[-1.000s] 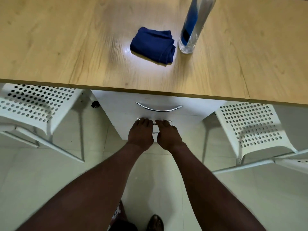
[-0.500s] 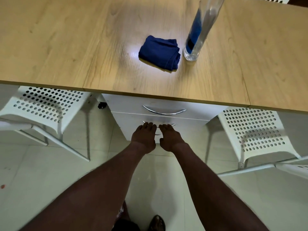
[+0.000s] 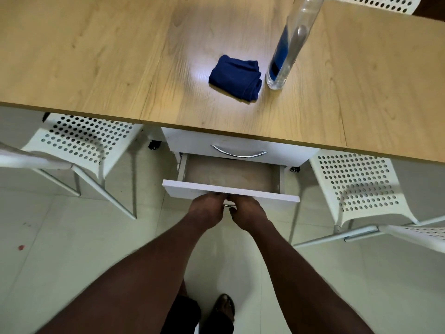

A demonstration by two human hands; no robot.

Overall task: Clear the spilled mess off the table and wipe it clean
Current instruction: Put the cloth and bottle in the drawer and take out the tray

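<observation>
A folded dark blue cloth [image 3: 235, 77] lies on the wooden table [image 3: 96, 56], beside a tall clear bottle with a blue label [image 3: 286, 51]. Under the table's front edge stands a white drawer unit. Its second drawer [image 3: 228, 189] is pulled out and its bare inside shows. My left hand [image 3: 207, 210] and my right hand [image 3: 248, 213] are side by side below the drawer front, their fingers curled round its metal handle [image 3: 228, 206]. The upper drawer, with a curved chrome handle [image 3: 238, 151], is closed.
White perforated chairs stand tucked under the table at the left [image 3: 79, 145] and the right [image 3: 356, 184]. A third chair shows at the far top right [image 3: 375, 3]. The floor is pale tile with small red specks at the left [image 3: 21, 247]. My sandalled foot [image 3: 224, 307] is below.
Both hands have pulled the second drawer out towards me; it was closed in the earlier frames. The cloth and bottle have not moved on the table.
</observation>
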